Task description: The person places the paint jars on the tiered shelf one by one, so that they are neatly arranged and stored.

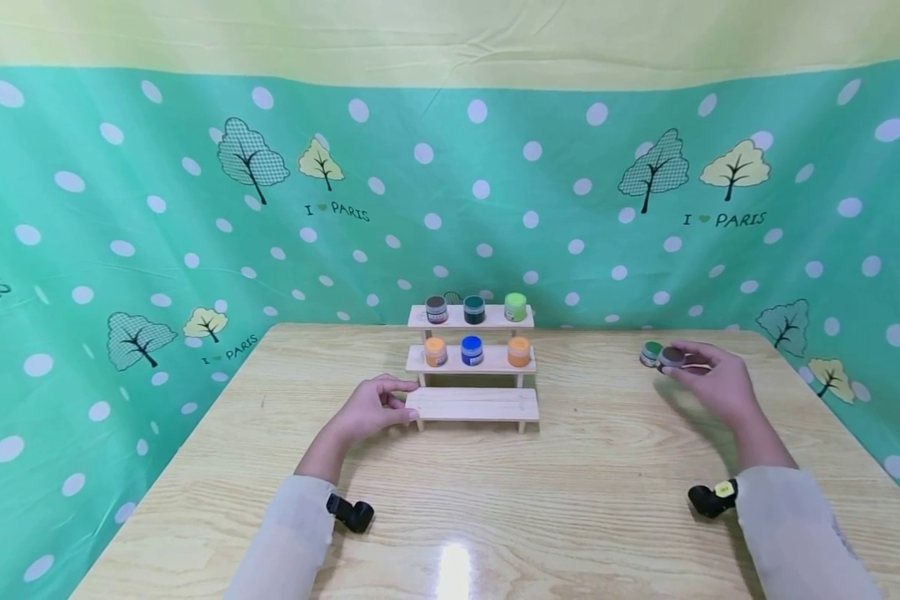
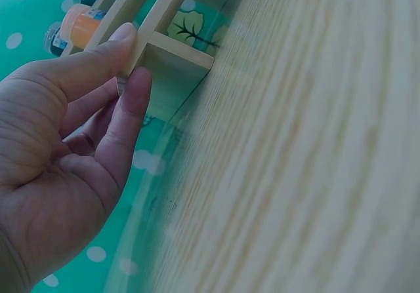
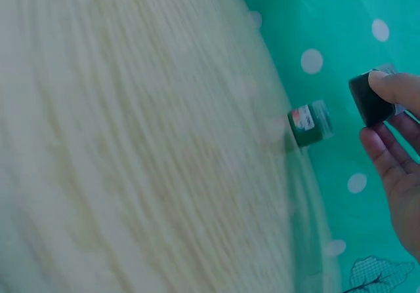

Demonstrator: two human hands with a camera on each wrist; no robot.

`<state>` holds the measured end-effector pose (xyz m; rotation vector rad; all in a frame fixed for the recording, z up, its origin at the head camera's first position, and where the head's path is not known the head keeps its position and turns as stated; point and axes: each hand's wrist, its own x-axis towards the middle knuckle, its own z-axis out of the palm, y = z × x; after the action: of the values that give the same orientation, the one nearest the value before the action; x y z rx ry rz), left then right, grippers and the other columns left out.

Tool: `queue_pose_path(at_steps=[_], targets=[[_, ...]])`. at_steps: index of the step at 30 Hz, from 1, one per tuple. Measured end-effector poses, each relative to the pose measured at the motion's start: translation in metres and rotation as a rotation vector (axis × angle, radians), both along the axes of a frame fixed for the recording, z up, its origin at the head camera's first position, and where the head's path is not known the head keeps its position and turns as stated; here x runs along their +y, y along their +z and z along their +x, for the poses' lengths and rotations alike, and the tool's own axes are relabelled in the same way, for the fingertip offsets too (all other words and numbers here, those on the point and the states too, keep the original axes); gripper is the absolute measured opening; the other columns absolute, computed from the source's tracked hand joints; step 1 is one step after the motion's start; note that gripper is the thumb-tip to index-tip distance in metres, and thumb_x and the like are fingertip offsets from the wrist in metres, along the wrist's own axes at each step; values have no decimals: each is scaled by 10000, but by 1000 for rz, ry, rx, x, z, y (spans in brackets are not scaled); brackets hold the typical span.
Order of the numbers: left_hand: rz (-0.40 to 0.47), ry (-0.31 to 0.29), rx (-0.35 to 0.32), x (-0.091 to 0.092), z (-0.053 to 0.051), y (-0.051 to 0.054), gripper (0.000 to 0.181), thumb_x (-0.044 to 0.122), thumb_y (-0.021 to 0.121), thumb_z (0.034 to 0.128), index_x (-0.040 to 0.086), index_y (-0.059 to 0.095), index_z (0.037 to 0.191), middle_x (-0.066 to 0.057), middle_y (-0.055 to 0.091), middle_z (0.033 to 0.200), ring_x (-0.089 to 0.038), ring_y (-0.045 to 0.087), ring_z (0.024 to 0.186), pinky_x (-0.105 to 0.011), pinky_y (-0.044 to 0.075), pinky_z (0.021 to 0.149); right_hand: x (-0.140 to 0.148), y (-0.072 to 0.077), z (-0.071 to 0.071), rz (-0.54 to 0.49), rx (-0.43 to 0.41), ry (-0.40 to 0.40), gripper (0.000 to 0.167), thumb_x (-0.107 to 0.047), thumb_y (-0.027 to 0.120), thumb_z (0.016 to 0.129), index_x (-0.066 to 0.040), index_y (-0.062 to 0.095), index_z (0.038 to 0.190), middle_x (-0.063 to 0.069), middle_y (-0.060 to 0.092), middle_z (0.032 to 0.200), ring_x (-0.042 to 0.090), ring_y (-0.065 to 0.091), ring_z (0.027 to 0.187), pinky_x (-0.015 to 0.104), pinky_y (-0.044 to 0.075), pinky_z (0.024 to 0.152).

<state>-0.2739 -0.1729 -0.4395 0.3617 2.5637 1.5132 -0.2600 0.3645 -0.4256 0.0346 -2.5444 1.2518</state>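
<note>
My left hand pinches the left end of the lowest step of a wooden three-step rack, thumb on top and fingers below, as the left wrist view also shows. On the top step stand a dark brown paint jar, a dark green one and a light green one. The middle step bears a blue jar between two orange jars. At the right, my right hand holds a dark paint jar between thumb and fingers, off the table. A green jar stands beside it.
The wood-grained table reaches back to a green dotted cloth hung behind and at the sides. Bare tabletop lies between the rack and the green jar. Each wrist wears a small black camera.
</note>
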Motion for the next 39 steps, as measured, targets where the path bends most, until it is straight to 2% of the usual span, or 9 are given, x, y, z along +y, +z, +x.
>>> queue_pose_path(at_steps=[6, 21, 28, 34, 39], targets=[[-6, 5, 0, 0, 0, 0, 457, 144, 831, 784, 88, 686, 1213, -57, 594, 1135, -186, 585, 850, -287, 510, 645, -13, 8, 4, 3, 23, 28, 520, -216, 748, 882, 21, 572, 1310, 253, 592, 1195, -84, 545, 838, 89, 486, 719], [-9, 9, -2, 1, 1, 1, 460, 141, 834, 779, 88, 688, 1211, -61, 593, 1131, -190, 586, 855, -287, 510, 650, -41, 23, 9, -36, 111, 166, 492, -83, 764, 853, 47, 582, 1291, 221, 600, 1178, -34, 582, 902, 98, 490, 771], [-14, 13, 1, 1, 2, 2, 455, 141, 833, 781, 90, 688, 1210, -56, 594, 1126, -190, 584, 860, -288, 510, 669, -58, 34, 15, -58, 94, 208, 479, -100, 773, 847, 25, 603, 1277, 210, 600, 1182, -17, 601, 907, 124, 508, 765], [-19, 16, 7, 1, 2, 2, 452, 136, 833, 781, 90, 690, 1208, -55, 594, 1143, -183, 584, 853, -281, 509, 660, -71, 36, 16, -61, 116, 279, 455, -80, 780, 836, 34, 621, 1246, 194, 619, 1158, 70, 633, 915, 134, 510, 781], [-13, 17, 1, 2, 2, 2, 450, 128, 832, 781, 89, 691, 1207, -59, 594, 1142, -186, 581, 843, -278, 506, 641, -80, 37, 16, -44, 121, 320, 442, -93, 792, 826, 19, 639, 1225, 169, 633, 1130, 81, 631, 915, 146, 512, 792]])
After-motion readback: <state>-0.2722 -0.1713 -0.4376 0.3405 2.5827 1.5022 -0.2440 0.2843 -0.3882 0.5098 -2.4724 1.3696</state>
